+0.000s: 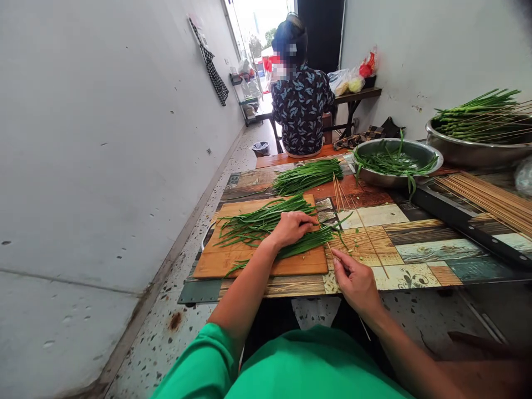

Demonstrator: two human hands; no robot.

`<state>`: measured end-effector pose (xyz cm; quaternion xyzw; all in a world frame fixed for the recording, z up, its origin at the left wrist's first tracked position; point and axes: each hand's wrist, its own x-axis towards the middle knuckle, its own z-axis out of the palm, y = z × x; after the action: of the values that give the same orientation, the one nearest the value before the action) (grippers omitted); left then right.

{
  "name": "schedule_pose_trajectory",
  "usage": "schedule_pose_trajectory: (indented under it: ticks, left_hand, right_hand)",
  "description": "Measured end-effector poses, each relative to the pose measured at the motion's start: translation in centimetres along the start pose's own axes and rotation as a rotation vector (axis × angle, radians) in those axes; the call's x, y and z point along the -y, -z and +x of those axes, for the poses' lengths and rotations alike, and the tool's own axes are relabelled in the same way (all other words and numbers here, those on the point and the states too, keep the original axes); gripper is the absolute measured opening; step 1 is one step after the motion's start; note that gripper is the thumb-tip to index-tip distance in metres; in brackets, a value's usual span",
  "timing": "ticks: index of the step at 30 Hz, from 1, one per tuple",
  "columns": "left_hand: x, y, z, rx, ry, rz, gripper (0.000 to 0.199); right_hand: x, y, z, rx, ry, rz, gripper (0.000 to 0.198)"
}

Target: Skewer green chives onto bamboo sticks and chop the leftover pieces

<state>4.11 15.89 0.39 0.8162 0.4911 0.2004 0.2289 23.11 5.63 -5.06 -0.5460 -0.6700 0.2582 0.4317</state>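
By the counter's near edge, right fingers pinched a skewer, angled away-left toward greens left fingers clasped!

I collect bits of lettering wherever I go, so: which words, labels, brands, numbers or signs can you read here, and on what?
No text can be read for certain.
Table: the dark patch at its far left corner shows pale marks, perhaps letters, too small and blurred to read.
Knife: no readable brand.
Board: no lettering visible.
Bags at the back: any print is too small to read.
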Motion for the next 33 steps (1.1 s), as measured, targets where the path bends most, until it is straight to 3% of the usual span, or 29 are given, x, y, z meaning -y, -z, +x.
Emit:
schedule_pose_trajectory:
  ticks: [3, 7, 12, 20, 25, 33]
  left_hand:
    - [-0.1, 0.8, -0.3, 0.103, -0.078, 0.027, 0.026]
    - [0.3, 1.1, 0.7, -0.091, 0.103, 0.278, 0.024]
    - [0.3, 0.3, 2.4, -0.049, 0.14, 0.46, 0.021]
    - [0.1, -0.5, 2.0, -0.087, 0.154, 0.316, 0.018]
    - [0.2, -1.1, 1.7, -0.133, 0.246, 0.194, 0.015]
    - [0.4, -1.1, 1.6, -0.148, 0.235, 0.217, 0.019]
  right_hand:
    - [0.0, -0.2, 0.1, -0.023, 0.01, -0.004, 0.038]
    - [-0.1, -0.3, 0.1, -0.009, 0.02, -0.024, 0.036]
    - [-0.1, -0.2, 0.2, -0.026, 0.039, -0.05, 0.034]
    - [-0.1, -0.2, 0.2, -0.025, 0.04, -0.059, 0.034]
    - [-0.1, -0.2, 0.2, 0.0, 0.024, -0.047, 0.036]
    - [-0.2, -0.2, 0.1, 0.001, 0.018, -0.036, 0.035]
